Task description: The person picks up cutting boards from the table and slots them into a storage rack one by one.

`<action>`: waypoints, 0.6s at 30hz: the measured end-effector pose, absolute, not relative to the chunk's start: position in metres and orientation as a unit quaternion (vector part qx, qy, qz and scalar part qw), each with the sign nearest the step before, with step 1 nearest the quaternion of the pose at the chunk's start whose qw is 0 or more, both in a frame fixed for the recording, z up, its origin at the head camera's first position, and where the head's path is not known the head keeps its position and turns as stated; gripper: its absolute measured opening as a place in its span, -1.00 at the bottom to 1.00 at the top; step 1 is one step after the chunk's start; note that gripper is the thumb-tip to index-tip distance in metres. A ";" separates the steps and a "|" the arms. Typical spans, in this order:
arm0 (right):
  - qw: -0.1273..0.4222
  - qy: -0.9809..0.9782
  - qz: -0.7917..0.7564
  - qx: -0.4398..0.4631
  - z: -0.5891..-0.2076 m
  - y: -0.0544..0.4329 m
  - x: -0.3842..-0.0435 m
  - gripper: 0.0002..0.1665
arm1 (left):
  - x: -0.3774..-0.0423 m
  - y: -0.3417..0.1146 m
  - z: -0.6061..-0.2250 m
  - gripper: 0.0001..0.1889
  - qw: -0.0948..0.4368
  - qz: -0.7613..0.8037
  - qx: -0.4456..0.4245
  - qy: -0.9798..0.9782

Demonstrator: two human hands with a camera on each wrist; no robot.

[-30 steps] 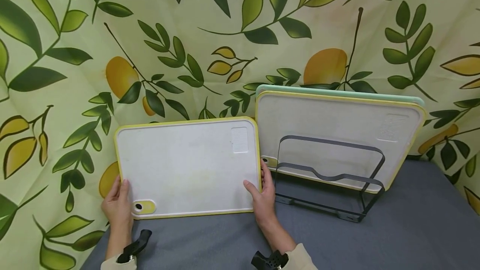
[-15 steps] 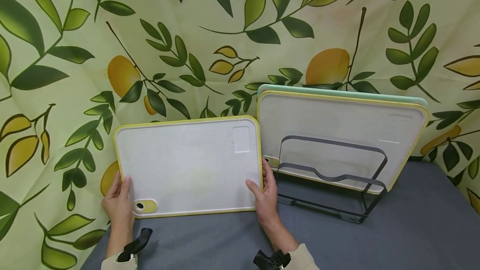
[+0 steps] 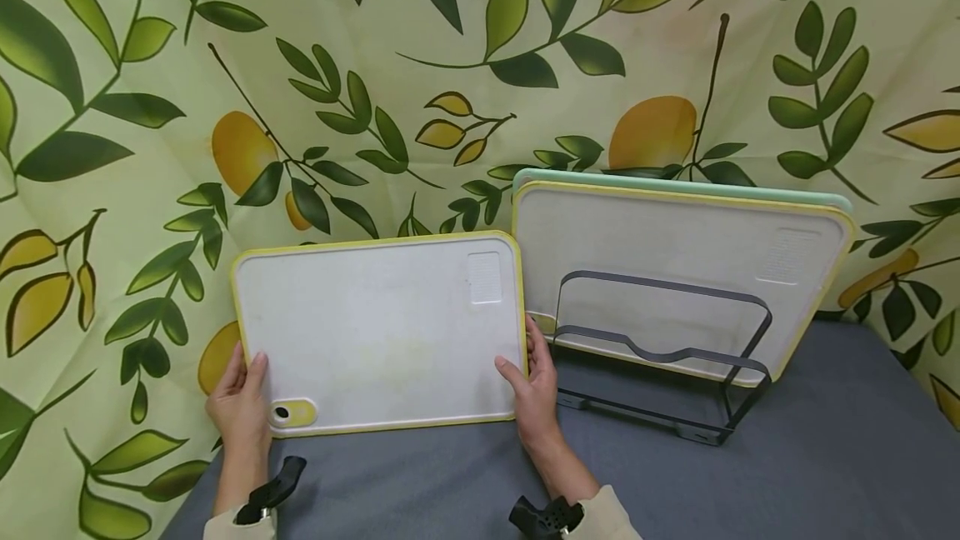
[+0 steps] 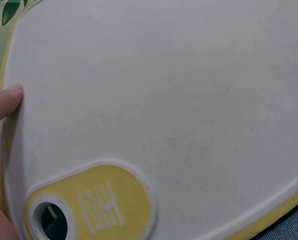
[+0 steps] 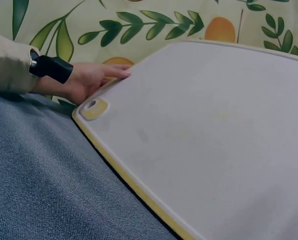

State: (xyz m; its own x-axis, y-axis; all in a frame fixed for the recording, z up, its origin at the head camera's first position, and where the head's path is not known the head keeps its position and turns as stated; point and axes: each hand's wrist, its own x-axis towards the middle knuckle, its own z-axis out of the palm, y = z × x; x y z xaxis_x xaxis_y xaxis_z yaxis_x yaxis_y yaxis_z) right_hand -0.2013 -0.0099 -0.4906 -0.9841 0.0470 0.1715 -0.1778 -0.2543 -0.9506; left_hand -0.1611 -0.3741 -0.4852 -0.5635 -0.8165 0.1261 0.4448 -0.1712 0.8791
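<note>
A white cutting board [image 3: 382, 340] with a yellow rim stands tilted up, its broad face toward me. My left hand [image 3: 242, 407] grips its left edge, thumb on the face and the other fingers behind. On the opposite edge my right hand [image 3: 534, 398] holds it the same way. At the lower left corner is a yellow patch [image 4: 109, 195] with a round hole, and a small textured rectangle sits at the upper right. In the right wrist view the left hand [image 5: 91, 80] shows at the far edge; the right hand is out of that view.
Right of the held board, a dark metal rack [image 3: 663, 357] stands on the grey-blue cloth [image 3: 847, 432]. Another yellow-rimmed white board [image 3: 660, 248] leans in it, with a mint green board [image 3: 675, 183] behind. A leaf-and-fruit patterned curtain [image 3: 450, 23] hangs at the back.
The held board and both hands have shifted very slightly to the right. The grip of each hand looks the same, and the rack and its boards stay put.
</note>
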 end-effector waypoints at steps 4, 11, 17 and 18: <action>0.070 -0.605 0.791 0.054 -0.490 -0.011 -0.201 -0.12 | -0.159 -0.374 -0.483 -0.50 0.420 -0.743 0.201 -0.482; 0.070 -0.602 0.793 0.061 -0.487 -0.012 -0.198 -0.11 | -0.157 -0.377 -0.482 -0.52 0.428 -0.748 0.199 -0.466; 0.080 -0.602 0.791 0.073 -0.481 -0.012 -0.196 -0.11 | -0.158 -0.379 -0.476 -0.56 0.440 -0.755 0.187 -0.449; 0.081 -0.603 0.790 0.075 -0.480 -0.012 -0.196 -0.12 | -0.158 -0.379 -0.474 -0.57 0.443 -0.753 0.186 -0.450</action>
